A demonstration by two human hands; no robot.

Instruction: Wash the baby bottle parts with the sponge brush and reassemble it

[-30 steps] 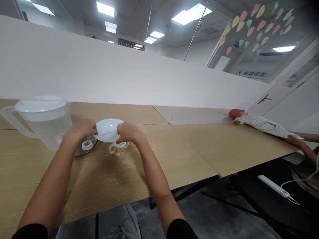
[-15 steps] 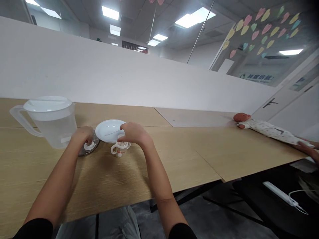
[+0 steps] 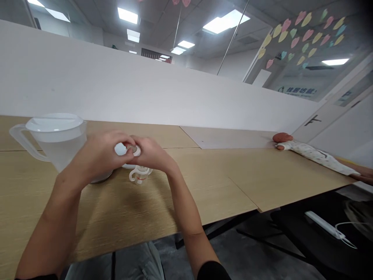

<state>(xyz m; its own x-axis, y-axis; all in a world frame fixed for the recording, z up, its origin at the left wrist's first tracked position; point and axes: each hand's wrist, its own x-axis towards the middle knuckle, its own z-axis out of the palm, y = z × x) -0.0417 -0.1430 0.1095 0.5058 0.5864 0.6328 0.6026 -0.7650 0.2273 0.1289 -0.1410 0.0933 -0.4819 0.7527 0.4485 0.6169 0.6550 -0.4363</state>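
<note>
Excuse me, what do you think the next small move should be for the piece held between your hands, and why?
I would probably lower the small white-and-clear piece, held by the left hand and right hand, onto the two-handled baby bottle. Both hands hold it just above that upright bottle, whose top seems uncapped, though that is hard to tell from here.

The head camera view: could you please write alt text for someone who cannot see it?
The left hand and right hand pinch a small clear round piece above a white plate. A two-handled baby bottle stands in front; a lidded plastic pitcher stands to the left.
</note>
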